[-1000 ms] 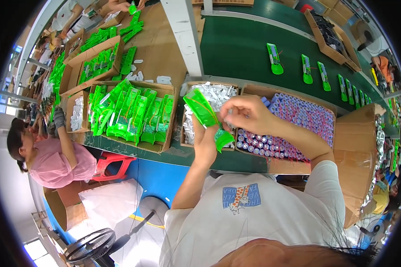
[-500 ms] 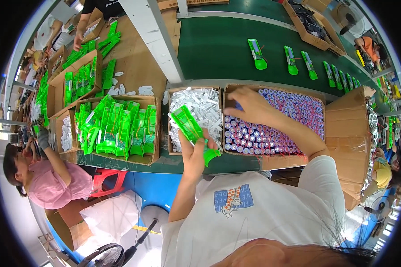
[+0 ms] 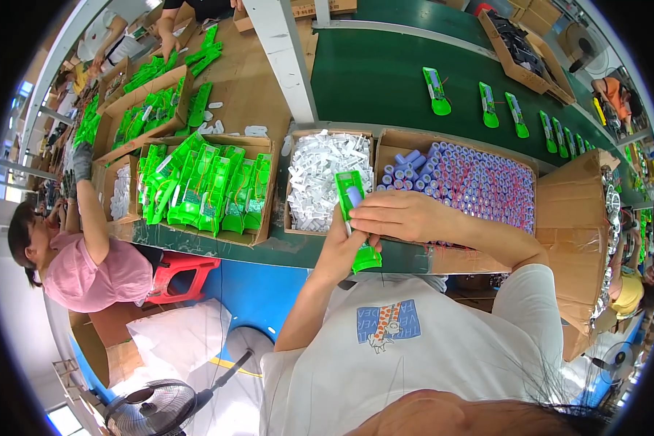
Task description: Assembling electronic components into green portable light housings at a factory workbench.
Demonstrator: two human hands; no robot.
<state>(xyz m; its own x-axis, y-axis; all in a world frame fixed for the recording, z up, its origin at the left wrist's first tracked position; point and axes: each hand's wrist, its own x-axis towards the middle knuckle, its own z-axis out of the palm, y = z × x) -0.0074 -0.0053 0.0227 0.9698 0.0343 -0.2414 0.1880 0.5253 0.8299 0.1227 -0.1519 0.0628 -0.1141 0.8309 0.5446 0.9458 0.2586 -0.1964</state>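
Over on the left, a co-worker in a pink top (image 3: 91, 272) stretches a grey-gloved hand (image 3: 83, 161) toward the far side; next along, a cardboard carton (image 3: 267, 211) brims with thin, glossy, trough-shaped green casings (image 3: 214, 185), stood on end and leaning. Then a jumble of small, matte white pieces (image 3: 323, 163), and here, just near of them, is the action: the left hand (image 3: 336, 251) is clamped round a green casing (image 3: 347, 180), its long axis running far to near, near end tipped slightly right. A smooth, lilac-blue cell (image 3: 354, 195) sits over its hollow, roughly along that same axis, and the right hand (image 3: 407, 216) comes across from the right. That right grip is the nearer one: fingers together over the cell's near end, the cell poking out far and left of the fingertips; pinching or merely pressing, I cannot tell, the thumb is hidden. To the right, round-ended cells (image 3: 479, 182) pack tight among thin red wires, and beyond, spoon-ended green units (image 3: 437, 91) line the dark green worktop (image 3: 374, 69).
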